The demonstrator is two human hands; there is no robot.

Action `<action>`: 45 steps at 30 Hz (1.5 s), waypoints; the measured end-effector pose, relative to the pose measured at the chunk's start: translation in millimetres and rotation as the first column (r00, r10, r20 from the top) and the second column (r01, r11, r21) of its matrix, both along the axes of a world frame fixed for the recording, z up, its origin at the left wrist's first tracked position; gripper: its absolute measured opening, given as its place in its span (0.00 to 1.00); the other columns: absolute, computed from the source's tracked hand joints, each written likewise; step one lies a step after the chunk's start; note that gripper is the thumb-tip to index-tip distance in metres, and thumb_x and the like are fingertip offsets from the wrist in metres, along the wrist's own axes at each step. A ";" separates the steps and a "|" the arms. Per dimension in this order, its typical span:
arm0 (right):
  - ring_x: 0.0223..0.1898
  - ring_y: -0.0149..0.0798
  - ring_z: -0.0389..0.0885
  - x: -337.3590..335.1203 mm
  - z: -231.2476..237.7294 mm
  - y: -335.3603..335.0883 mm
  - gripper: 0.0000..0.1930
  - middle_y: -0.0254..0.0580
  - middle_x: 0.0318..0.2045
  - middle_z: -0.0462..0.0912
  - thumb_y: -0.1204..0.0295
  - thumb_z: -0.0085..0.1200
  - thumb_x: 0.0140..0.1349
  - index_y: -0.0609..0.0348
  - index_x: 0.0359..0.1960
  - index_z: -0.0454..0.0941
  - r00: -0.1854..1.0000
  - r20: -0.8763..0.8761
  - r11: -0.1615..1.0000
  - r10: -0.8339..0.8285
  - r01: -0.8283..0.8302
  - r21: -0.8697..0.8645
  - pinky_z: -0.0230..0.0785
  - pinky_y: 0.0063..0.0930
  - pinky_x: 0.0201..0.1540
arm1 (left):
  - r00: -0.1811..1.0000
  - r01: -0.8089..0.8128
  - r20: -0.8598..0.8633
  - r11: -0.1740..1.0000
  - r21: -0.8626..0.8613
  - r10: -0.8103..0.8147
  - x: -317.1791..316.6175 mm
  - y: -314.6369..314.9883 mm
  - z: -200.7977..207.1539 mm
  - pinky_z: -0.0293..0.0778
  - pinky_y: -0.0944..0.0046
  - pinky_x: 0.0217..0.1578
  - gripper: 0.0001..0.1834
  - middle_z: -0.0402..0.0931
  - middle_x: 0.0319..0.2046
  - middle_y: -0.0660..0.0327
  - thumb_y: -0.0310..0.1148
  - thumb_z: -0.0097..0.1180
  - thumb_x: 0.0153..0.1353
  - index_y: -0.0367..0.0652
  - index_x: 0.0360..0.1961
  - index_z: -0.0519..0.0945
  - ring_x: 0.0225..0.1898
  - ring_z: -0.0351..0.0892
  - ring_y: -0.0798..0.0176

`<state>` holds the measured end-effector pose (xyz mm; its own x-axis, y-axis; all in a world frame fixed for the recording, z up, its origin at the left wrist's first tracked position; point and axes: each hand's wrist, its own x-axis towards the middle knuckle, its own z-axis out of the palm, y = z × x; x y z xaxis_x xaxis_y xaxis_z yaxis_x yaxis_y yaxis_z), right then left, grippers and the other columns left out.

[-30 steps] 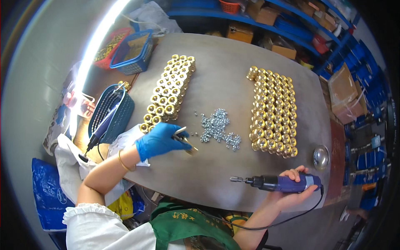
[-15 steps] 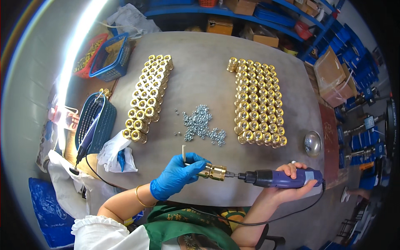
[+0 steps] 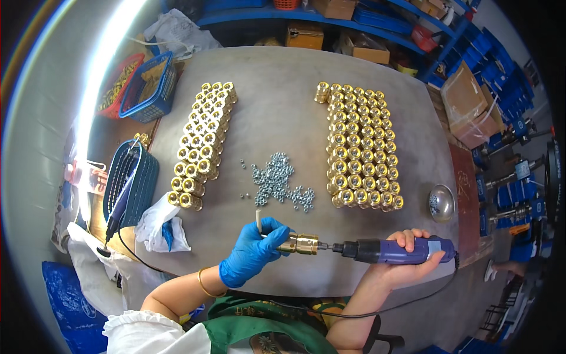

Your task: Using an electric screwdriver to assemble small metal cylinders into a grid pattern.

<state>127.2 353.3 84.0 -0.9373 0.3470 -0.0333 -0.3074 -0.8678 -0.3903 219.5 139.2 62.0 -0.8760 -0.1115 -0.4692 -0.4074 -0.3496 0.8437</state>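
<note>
My left hand [image 3: 252,251], in a blue glove, grips a brass fitting [image 3: 303,243] lying sideways near the table's front edge. A thin pale stick [image 3: 258,220] rises from between the same gloved fingers. My bare right hand [image 3: 407,253] is wrapped round a purple electric screwdriver [image 3: 389,251], held level. Its bit points left and meets the open end of the fitting; how deep it reaches inside is hidden. Beyond my hands lies a loose pile of small silvery nuts [image 3: 274,180].
Brass fittings stand upright in a narrow block [image 3: 200,133] at left and a wider block [image 3: 362,147] at right. A metal bowl [image 3: 442,202] sits at the right edge. Plastic baskets [image 3: 154,168] line the left side. The screwdriver's black cord [image 3: 377,315] loops past my right forearm.
The fitting has turned slightly in my left fingers and now lies more level with the bit. Both hands keep their grip. The whole view has shifted a little.
</note>
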 end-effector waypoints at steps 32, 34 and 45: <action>0.33 0.41 0.69 25.6 35.7 26.1 0.35 0.45 0.41 0.71 0.37 0.42 0.52 0.43 0.57 0.59 0.882 -0.239 0.911 0.406 -0.368 0.189 0.65 0.34 0.29 | 0.876 -0.134 -0.400 0.662 -0.738 -0.268 -5.2 -16.9 -67.2 0.67 0.63 0.41 0.24 0.69 0.35 0.58 0.25 0.65 0.43 0.42 0.42 0.68 0.37 0.70 0.60; 0.33 0.41 0.69 26.7 36.8 26.3 0.35 0.45 0.41 0.71 0.37 0.42 0.52 0.43 0.57 0.59 0.869 -0.243 0.901 0.432 -0.402 0.166 0.65 0.35 0.29 | 0.834 -0.130 -0.429 0.633 -0.763 -0.347 -7.2 -25.1 -72.9 0.68 0.62 0.40 0.24 0.69 0.35 0.56 0.25 0.64 0.43 0.43 0.43 0.68 0.37 0.69 0.57; 0.34 0.37 0.69 28.4 33.5 22.7 0.33 0.41 0.39 0.71 0.40 0.44 0.54 0.45 0.56 0.62 0.952 -0.138 0.939 0.273 -0.233 0.251 0.65 0.27 0.29 | 0.695 -0.021 -0.358 0.480 -0.877 -0.624 -27.6 -20.5 -9.6 0.69 0.58 0.36 0.25 0.67 0.33 0.54 0.29 0.62 0.43 0.44 0.44 0.67 0.36 0.70 0.51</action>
